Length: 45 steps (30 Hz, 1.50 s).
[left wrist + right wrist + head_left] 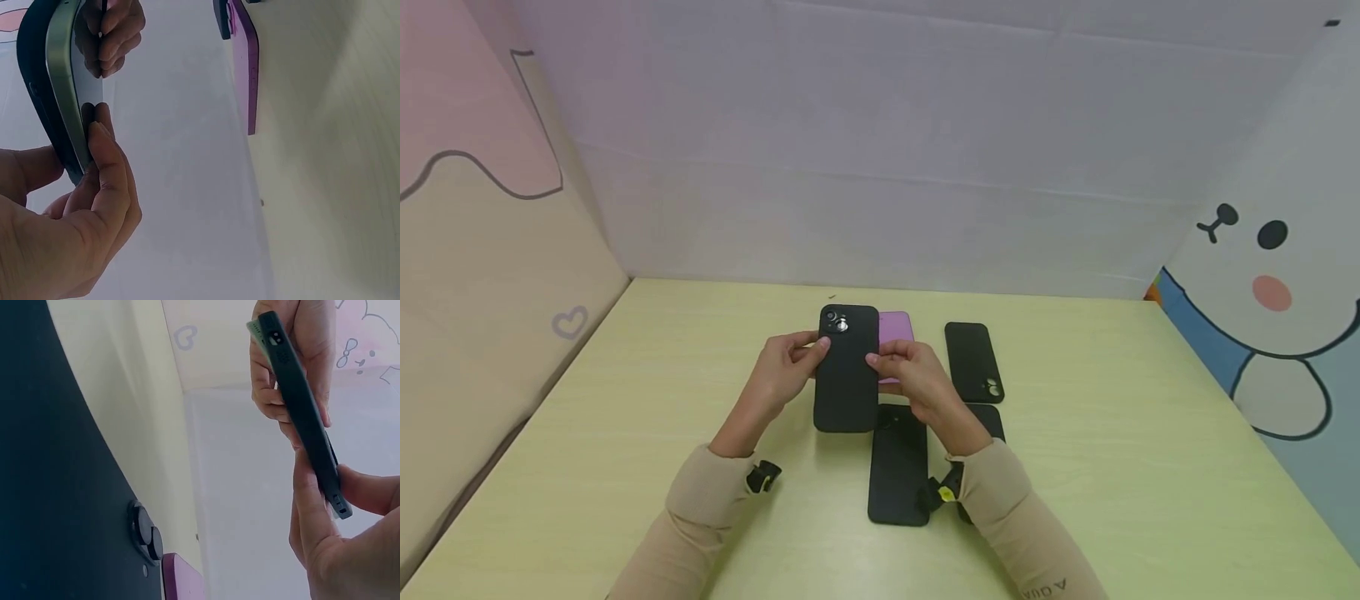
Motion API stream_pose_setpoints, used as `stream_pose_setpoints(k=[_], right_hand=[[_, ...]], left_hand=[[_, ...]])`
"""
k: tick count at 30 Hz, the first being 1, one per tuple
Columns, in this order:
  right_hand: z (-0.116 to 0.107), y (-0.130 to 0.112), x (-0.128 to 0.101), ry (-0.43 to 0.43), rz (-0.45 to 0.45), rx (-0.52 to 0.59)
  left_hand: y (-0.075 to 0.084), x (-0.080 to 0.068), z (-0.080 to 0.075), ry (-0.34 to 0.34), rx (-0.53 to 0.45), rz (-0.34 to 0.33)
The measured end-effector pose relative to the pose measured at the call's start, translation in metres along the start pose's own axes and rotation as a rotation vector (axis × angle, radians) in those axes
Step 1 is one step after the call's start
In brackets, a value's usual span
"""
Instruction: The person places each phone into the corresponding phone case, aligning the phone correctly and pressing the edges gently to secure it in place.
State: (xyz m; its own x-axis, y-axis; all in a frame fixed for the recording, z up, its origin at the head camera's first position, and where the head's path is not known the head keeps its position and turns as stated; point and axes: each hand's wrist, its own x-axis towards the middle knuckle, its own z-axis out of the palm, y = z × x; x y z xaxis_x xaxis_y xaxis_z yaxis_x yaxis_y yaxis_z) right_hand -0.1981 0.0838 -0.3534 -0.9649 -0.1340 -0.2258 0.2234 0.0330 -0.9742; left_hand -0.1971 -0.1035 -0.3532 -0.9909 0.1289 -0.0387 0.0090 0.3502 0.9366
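Black-cased phone (846, 371), pinched by your left hand (780, 377) and right hand (917, 382) at opposite edges: press each case corner evenly around the green frame.

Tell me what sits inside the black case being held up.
Inside the black case a green-edged phone shows, partly seated, its edge standing proud of the case lip. Both hands, left and right, grip it. Its screen and the case's inner floor stay covered.
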Motion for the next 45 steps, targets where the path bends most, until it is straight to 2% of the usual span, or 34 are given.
stream_pose_setpoints(k=[7, 13, 19, 28, 31, 38, 45], right_hand=[[-0.0013, -0.0001, 0.0, -0.012, -0.005, -0.002], [-0.0005, 0.0002, -0.0011, 0.046, -0.007, 0.016], [-0.0008, 0.0002, -0.0011, 0.13, -0.011, 0.078], [-0.0054, -0.0015, 0.0016, 0.199, -0.031, 0.203], [-0.0064, -0.002, 0.0019, 0.203, -0.028, 0.223], [-0.0069, -0.0047, -0.0014, 0.168, -0.044, 0.239], [-0.0083, -0.0092, -0.005, 0.118, -0.052, 0.198]], left_hand=[[0.0013, 0.0008, 0.0028, -0.007, -0.056, -0.017], [0.0022, -0.0001, 0.0034, -0.03, -0.066, -0.017], [0.0006, -0.0019, 0.0019, -0.107, -0.029, -0.05], [-0.0007, -0.0036, -0.0019, -0.208, 0.021, -0.071], [-0.0011, -0.0036, -0.0035, -0.211, 0.045, -0.07], [0.0015, -0.0053, -0.0022, -0.168, 0.044, -0.067], [0.0037, -0.0064, 0.0001, -0.123, 0.069, -0.04]])
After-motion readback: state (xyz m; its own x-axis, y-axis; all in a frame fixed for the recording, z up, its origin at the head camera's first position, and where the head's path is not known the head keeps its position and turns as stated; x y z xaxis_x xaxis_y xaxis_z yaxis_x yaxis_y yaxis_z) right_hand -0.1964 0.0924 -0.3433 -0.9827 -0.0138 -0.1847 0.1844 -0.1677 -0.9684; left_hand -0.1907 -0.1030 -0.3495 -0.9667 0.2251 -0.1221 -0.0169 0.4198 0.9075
